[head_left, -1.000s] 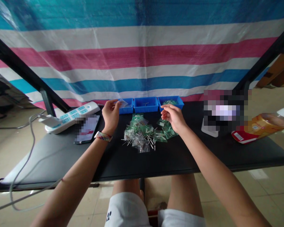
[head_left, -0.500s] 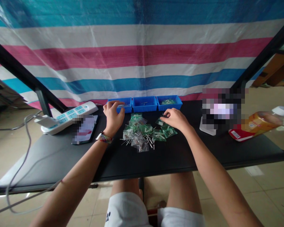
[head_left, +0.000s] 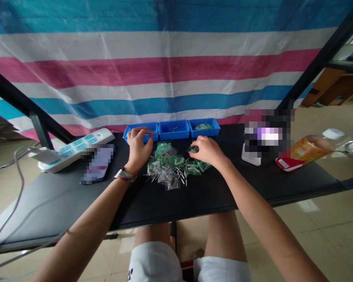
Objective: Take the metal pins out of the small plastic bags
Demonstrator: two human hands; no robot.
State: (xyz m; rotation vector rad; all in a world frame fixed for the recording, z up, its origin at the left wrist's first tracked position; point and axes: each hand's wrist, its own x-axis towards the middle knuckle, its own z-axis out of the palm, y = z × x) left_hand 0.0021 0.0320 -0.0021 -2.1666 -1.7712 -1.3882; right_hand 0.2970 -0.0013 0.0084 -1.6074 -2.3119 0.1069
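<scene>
Over the front edge of the left blue bin (head_left: 155, 129) is my left hand (head_left: 139, 147), its fingers bent and apart, with nothing visible in them. My right hand (head_left: 207, 149) pinches a small dark green plastic bag (head_left: 193, 149) at the right side of the pile. Between the hands lies a heap of small clear and green plastic bags (head_left: 173, 161), mixed with loose metal pins (head_left: 182, 175). The fingertips of my right hand are partly hidden.
The middle blue bin (head_left: 174, 135) holds a few pins, and the right blue bin (head_left: 216, 131) holds green bags. A power strip (head_left: 85, 145) and a phone (head_left: 98, 164) lie left. At right are a white stand (head_left: 251, 156) and a drink bottle (head_left: 308, 150). A striped sheet (head_left: 164, 70) hangs behind.
The view has shifted slightly, so the table's things sit further left. My right hand has moved lower and closer over the green bags. My left hand stays by the left bin.
</scene>
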